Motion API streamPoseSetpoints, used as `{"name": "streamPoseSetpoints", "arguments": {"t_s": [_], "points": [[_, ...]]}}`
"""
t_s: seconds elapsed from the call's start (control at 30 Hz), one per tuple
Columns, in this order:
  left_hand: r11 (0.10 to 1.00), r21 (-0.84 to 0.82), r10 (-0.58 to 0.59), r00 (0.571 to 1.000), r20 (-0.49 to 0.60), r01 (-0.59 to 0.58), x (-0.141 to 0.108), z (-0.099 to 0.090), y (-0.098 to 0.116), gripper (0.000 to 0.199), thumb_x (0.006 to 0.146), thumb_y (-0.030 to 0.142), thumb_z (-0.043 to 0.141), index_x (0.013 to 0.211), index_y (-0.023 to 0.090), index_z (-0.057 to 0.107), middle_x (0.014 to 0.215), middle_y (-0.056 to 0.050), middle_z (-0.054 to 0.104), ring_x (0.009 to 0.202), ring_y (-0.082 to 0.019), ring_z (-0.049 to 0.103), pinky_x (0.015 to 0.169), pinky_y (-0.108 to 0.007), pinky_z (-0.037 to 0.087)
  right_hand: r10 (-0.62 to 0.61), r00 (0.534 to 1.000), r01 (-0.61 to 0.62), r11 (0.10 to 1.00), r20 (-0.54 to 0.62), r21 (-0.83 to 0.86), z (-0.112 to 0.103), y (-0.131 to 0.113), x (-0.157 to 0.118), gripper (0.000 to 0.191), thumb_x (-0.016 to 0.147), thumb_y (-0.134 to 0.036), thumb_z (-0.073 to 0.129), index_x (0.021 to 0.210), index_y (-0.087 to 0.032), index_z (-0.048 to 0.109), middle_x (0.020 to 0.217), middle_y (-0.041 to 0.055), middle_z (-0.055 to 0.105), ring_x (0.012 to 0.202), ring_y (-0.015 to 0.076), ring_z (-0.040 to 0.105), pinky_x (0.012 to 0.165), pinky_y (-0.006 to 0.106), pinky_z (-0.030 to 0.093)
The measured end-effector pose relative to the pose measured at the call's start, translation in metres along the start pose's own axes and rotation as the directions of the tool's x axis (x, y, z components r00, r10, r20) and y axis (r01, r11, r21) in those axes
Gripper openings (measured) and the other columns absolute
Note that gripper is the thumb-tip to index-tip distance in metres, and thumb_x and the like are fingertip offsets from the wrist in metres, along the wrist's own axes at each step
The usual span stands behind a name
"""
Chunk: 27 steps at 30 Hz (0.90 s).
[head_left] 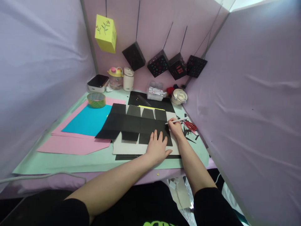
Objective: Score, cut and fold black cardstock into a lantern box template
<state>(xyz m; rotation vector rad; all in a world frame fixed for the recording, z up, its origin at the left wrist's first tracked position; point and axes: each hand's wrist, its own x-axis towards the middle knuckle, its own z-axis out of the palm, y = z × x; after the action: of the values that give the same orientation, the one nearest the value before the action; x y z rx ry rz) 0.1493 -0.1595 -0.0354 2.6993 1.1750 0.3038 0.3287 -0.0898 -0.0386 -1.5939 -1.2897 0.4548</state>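
Note:
A black sheet of card (131,123), cut with flaps along both long edges and creased, lies on a white board (128,148) in front of me. My left hand (158,146) rests flat on the card's near right part, fingers spread. In my right hand (176,128) is a slim white pen (180,120), its tip at the right end of the card. What kind of pen it is I cannot make out for sure. More black card shows beneath the board's near edge.
Blue paper (87,121) and pink sheets (70,145) lie left, with a tape roll (96,101) on them. Red-handled scissors (190,126) and black scraps are at right. Behind stand a marker box (155,93), a white bottle (128,80) and a bowl (179,96); paper lanterns (105,34) hang above.

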Motion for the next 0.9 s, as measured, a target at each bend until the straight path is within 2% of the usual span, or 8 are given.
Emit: {"name": "streamPoseSetpoints", "arguments": {"t_s": [0.23, 0.47, 0.67, 0.9], "points": [[1.000, -0.007, 0.002, 1.000, 0.006, -0.002, -0.0001, -0.0019, 0.0004, 0.072, 0.089, 0.064, 0.040, 0.142, 0.016, 0.046, 0.153, -0.016, 0.034, 0.142, -0.043, 0.018, 0.114, -0.054, 0.015, -0.013, 1.000, 0.013, 1.000, 0.008, -0.022, -0.0005, -0.0001, 0.0005, 0.014, 0.072, -0.028, 0.051, 0.061, -0.022, 0.055, 0.054, -0.0026, 0.054, 0.054, 0.0155, 0.048, 0.057, 0.028, 0.039], [1.000, 0.021, 0.003, 1.000, -0.006, -0.002, -0.0007, -0.0017, 0.0009, 0.071, 0.089, 0.064, 0.040, 0.142, 0.017, 0.046, 0.152, -0.015, 0.035, 0.141, -0.043, 0.020, 0.114, -0.053, 0.017, -0.037, 0.995, 0.034, 0.999, -0.090, -0.039, -0.0009, -0.0021, -0.0026, 0.012, 0.072, -0.027, 0.049, 0.062, -0.022, 0.053, 0.056, -0.0025, 0.054, 0.058, 0.0160, 0.049, 0.059, 0.027, 0.039], [1.000, 0.026, 0.002, 1.000, -0.003, -0.002, -0.0011, -0.0039, 0.0021, 0.071, 0.089, 0.064, 0.039, 0.142, 0.017, 0.046, 0.151, -0.017, 0.036, 0.141, -0.043, 0.022, 0.112, -0.052, 0.020, -0.038, 0.998, 0.037, 0.999, -0.046, -0.033, -0.0008, -0.0011, -0.0009, 0.012, 0.072, -0.027, 0.051, 0.061, -0.022, 0.054, 0.055, -0.0024, 0.053, 0.057, 0.0157, 0.049, 0.059, 0.027, 0.039], [0.999, 0.052, 0.005, 1.000, -0.010, -0.004, -0.0021, -0.0035, 0.0034, 0.070, 0.090, 0.064, 0.039, 0.142, 0.017, 0.046, 0.152, -0.017, 0.035, 0.141, -0.043, 0.021, 0.112, -0.052, 0.018, -0.016, 1.000, 0.016, 1.000, -0.024, -0.006, -0.0014, -0.0015, -0.0010, 0.012, 0.072, -0.027, 0.051, 0.061, -0.021, 0.055, 0.054, -0.0027, 0.054, 0.055, 0.0149, 0.048, 0.056, 0.027, 0.039]]}}
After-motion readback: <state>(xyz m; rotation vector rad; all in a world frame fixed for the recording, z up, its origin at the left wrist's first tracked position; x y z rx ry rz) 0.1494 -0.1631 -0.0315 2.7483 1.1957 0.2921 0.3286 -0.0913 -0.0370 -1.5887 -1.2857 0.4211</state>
